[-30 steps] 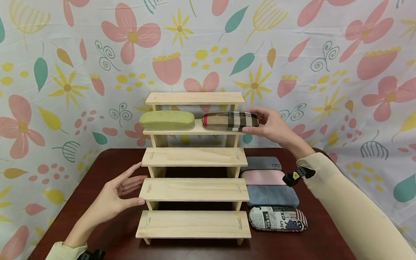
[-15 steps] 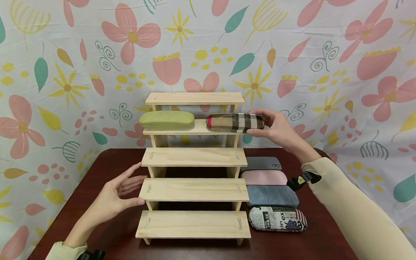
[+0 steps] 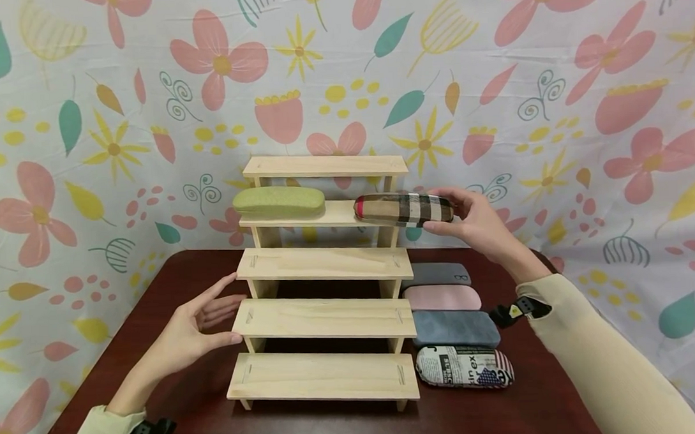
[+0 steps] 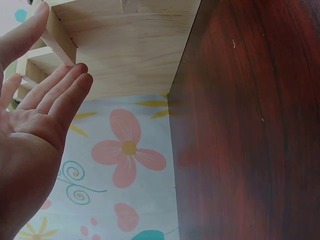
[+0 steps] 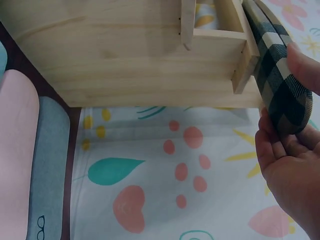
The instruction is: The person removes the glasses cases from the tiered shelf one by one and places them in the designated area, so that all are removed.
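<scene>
A plaid glasses case (image 3: 382, 209) in tan, black and white, with a red band at its left end, lies level along the second shelf from the top. Its right end juts past the shelf, and my right hand (image 3: 478, 224) pinches it there, thumb in front and fingers behind. The right wrist view shows the checked end of the case (image 5: 280, 75) between thumb and fingers. On that shelf's left half sits a green glasses case (image 3: 279, 203). My left hand (image 3: 181, 331) is beside the stepped wooden rack (image 3: 323, 264), its extended fingertips at the left edges of the middle shelves.
Right of the rack, glasses cases lie in a column on the dark table (image 3: 475, 414): grey (image 3: 436, 274), pink (image 3: 442, 298), blue (image 3: 456, 328) and newsprint-patterned (image 3: 464, 367). A floral cloth (image 3: 342, 64) hangs behind.
My right hand has slid the plaid case rightward and slightly down, so more of it overhangs the shelf's right end. The left hand and the green case keep their places.
</scene>
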Motion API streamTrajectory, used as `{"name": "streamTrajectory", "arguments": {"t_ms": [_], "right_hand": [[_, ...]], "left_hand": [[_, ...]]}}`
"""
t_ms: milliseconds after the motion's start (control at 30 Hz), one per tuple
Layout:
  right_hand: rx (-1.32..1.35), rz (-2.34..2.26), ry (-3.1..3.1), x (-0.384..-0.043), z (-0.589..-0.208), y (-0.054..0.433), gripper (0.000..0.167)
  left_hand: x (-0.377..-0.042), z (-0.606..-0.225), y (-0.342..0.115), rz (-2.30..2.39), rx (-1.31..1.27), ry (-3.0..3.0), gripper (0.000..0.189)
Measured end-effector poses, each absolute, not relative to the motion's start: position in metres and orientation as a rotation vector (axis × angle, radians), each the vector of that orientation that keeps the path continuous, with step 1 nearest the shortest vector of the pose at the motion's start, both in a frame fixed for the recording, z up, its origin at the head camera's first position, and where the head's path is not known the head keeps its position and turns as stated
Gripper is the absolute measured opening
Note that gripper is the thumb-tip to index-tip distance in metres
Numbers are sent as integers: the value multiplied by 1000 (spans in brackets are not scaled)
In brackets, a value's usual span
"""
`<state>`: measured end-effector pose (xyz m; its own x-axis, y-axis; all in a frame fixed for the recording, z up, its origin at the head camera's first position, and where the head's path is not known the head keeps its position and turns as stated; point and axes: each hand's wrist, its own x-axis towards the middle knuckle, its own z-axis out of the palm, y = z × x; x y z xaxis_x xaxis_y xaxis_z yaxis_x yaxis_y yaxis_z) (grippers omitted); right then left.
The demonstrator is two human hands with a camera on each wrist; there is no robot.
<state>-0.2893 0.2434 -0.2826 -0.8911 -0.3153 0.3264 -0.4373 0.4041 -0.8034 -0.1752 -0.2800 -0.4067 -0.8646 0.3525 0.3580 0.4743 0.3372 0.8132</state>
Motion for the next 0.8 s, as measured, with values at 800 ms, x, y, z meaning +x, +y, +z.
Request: {"name": "streamTrajectory", "arguments": {"t_ms": [800], "right_hand": [[708,1549,-2417,-260,-292,273,57]], "left_hand": [[-175,-406,-279,-1576,-765,-2466,102]]}}
